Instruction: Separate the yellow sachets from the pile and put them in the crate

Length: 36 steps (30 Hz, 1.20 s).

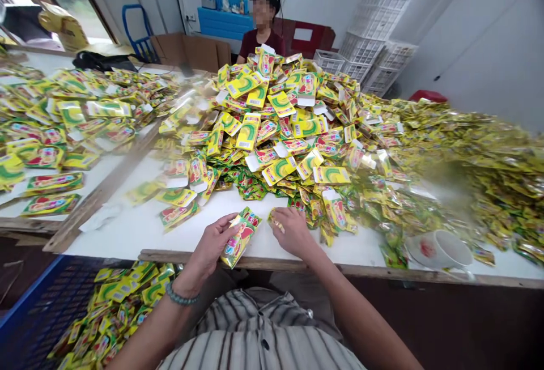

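A striped shirt [263, 339] below the grip; the left hand [212, 241] clasps a printed box [241, 238], long axis slanting away rightward (the right hand [292, 232] pinches something yellow [278, 226], mostly hidden).

A white-topped table [131, 225], edged along the front by a worn brown wooden strip [182, 257], carries a tall central heap of small yellow-and-green cardboard boxes [278, 135], some with white flaps standing open, with shiny green packets at its front foot. To the right spreads a mass of glossy yellow-green foil packets [476, 171] (blurred in places), near a white mug with a red marking [426, 248]. Left of a slanting wooden divider [108, 183], more such boxes lie scattered across another white surface [91, 180].
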Motion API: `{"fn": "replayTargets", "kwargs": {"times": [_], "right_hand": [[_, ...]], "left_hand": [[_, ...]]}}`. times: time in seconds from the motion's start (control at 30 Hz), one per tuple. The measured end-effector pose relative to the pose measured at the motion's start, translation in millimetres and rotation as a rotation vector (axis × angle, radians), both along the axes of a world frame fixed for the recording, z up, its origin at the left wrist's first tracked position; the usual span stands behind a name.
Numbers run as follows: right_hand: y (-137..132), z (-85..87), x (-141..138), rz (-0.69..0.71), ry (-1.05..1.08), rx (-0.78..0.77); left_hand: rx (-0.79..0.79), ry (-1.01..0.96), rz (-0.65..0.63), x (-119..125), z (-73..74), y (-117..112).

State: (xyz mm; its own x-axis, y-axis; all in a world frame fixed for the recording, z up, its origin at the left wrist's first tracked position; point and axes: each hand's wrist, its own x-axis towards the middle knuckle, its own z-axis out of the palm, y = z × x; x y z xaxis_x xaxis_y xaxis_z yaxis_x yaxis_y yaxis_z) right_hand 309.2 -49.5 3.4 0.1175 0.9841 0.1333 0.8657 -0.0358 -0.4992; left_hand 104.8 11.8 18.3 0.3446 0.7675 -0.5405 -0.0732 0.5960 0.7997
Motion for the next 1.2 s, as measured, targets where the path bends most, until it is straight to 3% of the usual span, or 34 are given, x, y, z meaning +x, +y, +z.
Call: {"fn": "replayTargets", "kwargs": {"times": [0.1, 0.17, 0.3, 0.4, 0.53, 0.63, 0.83, 1.0, 1.2], "right_hand": [[4, 6.4, -17, -0.076, 0.473, 0.040], [6, 5.7, -30, -0.050, 0.742, -0.016], [2, -4.8, -39, -0.031, 0.997, -0.125], [-2, -8.8, -22, -0.115, 0.837, -0.121], [2, -9.7, 5, -0.317, 0.191, -0.025], [8, -12.5, 7, -0.236, -0.051, -0.129], [11, -13.1, 0, -0.146, -0.129, -0.222], [22, -11.3, 14, 0.084, -0.138, -0.301], [25, -2.2, 22, 0.079, 0.038, -0.287]], "left_hand": [[0.062, 0.010, -0.101, -6, -0.4, -3], [0.082, 0.021, -0.194, -9, -0.6, -6], [0.015, 0.048, -0.306, -14, 0.3, -11], [-0.039, 0.058, -0.294, -12, 2.4, -11], [-0.065, 0.107, -0.146, -4, 6.5, -6], [-0.061, 0.133, -0.081, 2, 10.2, -1], [-0.012, 0.151, -0.060, -1, 14.8, 3], [0.026, 0.156, -0.046, -4, 11.9, 4], [0.096, 0.120, -0.095, -11, 4.1, 2]]}}
